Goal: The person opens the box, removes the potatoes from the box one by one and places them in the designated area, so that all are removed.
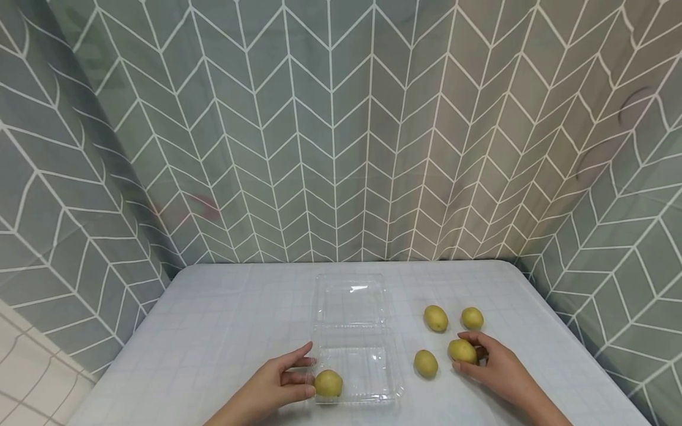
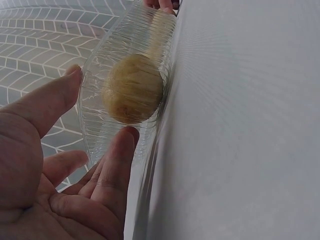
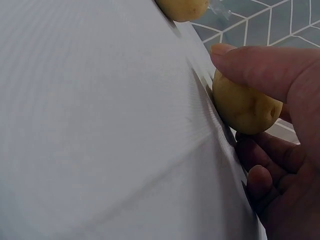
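A clear plastic clamshell box [image 1: 354,362] lies on the table with its lid [image 1: 353,299] folded back away from me. One yellowish potato [image 1: 328,383] sits inside its left front corner; the left wrist view shows this potato [image 2: 134,89] through the ribbed wall. My left hand [image 1: 282,377] is at the box's left side, fingers spread and fairly straight, fingertips at the wall. On the right, my right hand [image 1: 492,364] holds another potato [image 1: 462,351] between thumb and fingers. In the right wrist view that potato [image 3: 245,102] is low against the tablecloth.
More loose potatoes lie around the right hand: one nearer the box [image 1: 425,364], and two farther back, a potato [image 1: 436,318] and a smaller potato [image 1: 472,318]. A white cloth covers the table [image 1: 229,319]. Patterned curtains [image 1: 341,130] surround the back and sides.
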A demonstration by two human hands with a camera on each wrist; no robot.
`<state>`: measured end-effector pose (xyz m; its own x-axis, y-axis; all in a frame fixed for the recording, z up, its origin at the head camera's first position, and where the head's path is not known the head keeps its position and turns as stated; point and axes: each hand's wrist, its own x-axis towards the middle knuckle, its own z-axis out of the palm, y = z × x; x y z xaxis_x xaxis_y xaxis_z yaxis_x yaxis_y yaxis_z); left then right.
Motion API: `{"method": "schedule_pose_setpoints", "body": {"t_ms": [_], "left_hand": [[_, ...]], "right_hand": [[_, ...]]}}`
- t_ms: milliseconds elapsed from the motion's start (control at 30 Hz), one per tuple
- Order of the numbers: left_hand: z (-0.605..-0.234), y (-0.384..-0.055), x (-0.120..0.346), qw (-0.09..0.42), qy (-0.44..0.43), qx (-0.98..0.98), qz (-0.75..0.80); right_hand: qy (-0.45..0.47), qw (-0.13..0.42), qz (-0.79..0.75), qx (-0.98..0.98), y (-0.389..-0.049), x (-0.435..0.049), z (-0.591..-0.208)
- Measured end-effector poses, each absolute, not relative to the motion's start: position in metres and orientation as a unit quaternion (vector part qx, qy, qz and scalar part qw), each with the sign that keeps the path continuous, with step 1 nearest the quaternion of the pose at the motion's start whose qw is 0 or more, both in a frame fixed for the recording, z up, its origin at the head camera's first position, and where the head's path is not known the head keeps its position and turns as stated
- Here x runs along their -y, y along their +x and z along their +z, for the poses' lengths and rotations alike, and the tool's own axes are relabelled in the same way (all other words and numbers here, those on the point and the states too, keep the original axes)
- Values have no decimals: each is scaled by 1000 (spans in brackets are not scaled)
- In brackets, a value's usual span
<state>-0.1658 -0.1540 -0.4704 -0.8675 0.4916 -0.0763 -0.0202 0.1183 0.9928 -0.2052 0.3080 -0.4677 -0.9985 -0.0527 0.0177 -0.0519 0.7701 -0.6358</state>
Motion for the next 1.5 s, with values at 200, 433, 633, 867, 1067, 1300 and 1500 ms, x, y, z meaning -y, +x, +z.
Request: {"method": "schedule_pose_setpoints", "body": {"t_ms": [200,433,633,867,1067,1300,1500], "left_hand": [[-470,-165,154,199,164,-721,644],[-470,-165,154,198,165,-717,647],[-470,-165,153,194,164,-721,644],[-471,-165,153,193,165,-720,646],[-472,-164,153,192,163,-718,649],[-471,-164,152,188,166,-720,647],[-472,-164,152,182,179,-721,644]], "right_hand": [[-47,-13,-343,-938,-204,-310,-466],[-75,-38,-341,-936,-199,-314,-456],[-98,-91,-338,-932,-199,-317,-446],[-141,-157,-355,-911,-201,-312,-434],[-185,-146,-387,-892,-204,-298,-427],[-226,-94,-431,-868,-212,-269,-420],[-246,-51,-436,-864,-218,-241,-415]]}}
